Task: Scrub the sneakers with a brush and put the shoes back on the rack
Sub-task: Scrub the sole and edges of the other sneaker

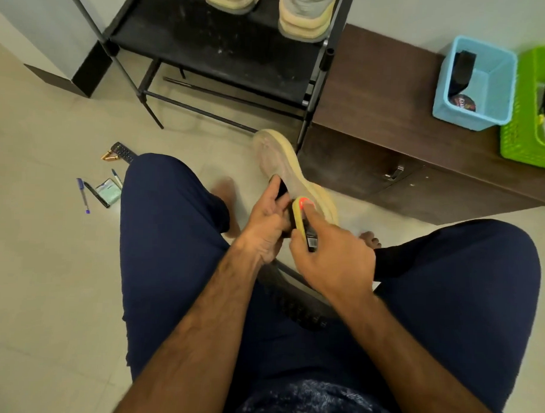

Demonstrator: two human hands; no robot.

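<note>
A beige sneaker (279,158) is held sole-up between my knees, its toe pointing away toward the shoe rack. My left hand (266,224) grips its heel end, fingers wrapped around the dark collar. My right hand (331,254) is shut on a yellow-backed brush (300,216) with a red spot, pressed against the sneaker's sole edge near the heel. The black shoe rack (215,50) stands ahead, with other beige sneakers (302,15) on an upper shelf. Most of the held sneaker's upper is hidden.
A low brown cabinet (390,167) stands right of the rack, carrying a blue basket (476,83) and a green basket (534,107). Pens (83,195), a small packet, a remote control (122,151) and batteries lie on the tiled floor at left. My bare feet rest below the sneaker.
</note>
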